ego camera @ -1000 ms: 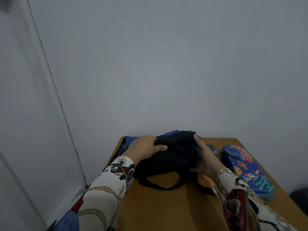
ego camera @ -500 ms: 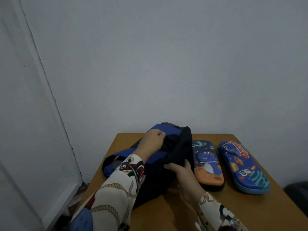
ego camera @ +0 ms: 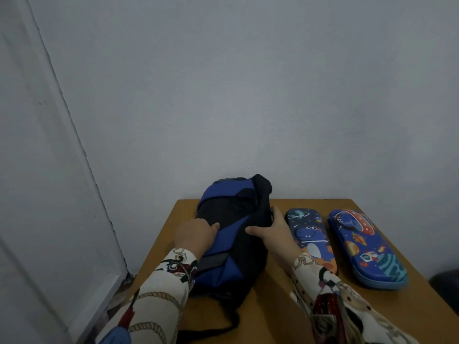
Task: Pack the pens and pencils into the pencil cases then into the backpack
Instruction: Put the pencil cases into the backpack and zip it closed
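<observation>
On the table [ego camera: 273,314], the backpack [ego camera: 231,234] lies left of two pencil cases [ego camera: 310,234], side by side.

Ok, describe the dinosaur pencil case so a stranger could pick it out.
On the wooden table, right of the blue and black backpack, lie two closed space-print cases. The dinosaur pencil case is the one nearer the backpack, unlike the rocket case at the far right.

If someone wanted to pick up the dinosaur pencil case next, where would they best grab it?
Probably across its narrow middle, from above, thumb on one long edge and fingers on the other. The dinosaur pencil case lies flat and closed on the table, long and slim, with a gap to the rocket pencil case on its right. The right hand, holding the backpack, is nearest.
</observation>
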The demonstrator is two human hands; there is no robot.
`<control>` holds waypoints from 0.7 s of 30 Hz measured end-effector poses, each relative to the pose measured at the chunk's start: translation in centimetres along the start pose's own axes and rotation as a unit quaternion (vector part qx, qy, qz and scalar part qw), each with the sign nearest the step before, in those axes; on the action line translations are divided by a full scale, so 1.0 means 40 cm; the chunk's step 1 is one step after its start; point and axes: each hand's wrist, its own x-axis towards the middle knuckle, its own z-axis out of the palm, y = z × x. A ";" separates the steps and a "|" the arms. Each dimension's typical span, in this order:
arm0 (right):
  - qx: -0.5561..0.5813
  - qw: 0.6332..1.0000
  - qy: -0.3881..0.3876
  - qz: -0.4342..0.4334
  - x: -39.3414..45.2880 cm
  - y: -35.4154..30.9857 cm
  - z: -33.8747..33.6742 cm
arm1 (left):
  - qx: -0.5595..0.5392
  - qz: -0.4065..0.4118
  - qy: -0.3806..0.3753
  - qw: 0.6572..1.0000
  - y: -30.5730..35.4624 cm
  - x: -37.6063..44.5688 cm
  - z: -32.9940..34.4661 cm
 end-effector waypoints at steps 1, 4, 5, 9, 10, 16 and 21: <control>-0.002 1.000 0.011 -0.015 0.006 -0.007 -0.011 | 0.003 -0.002 -0.023 1.000 0.009 -0.005 -0.003; -0.076 0.992 0.081 -0.061 0.015 -0.011 -0.042 | -0.048 -0.033 -0.094 0.994 0.023 -0.009 0.010; -0.100 0.987 0.107 -0.070 0.006 -0.010 -0.044 | -0.082 -0.047 -0.099 0.991 0.021 -0.004 0.020; -0.225 0.946 0.194 -0.133 -0.067 0.029 -0.029 | -0.179 -0.101 -0.104 0.973 0.013 -0.012 0.046; -0.244 0.938 0.197 -0.150 -0.080 0.043 -0.025 | -0.192 -0.109 -0.093 0.971 0.015 -0.022 0.045; -0.162 0.987 -0.002 0.003 -0.057 0.037 0.039 | -0.395 -0.169 -0.006 0.903 0.019 -0.050 0.080; -0.159 0.985 -0.065 0.035 -0.009 0.003 0.082 | -0.587 -0.260 0.006 0.767 0.017 -0.077 0.120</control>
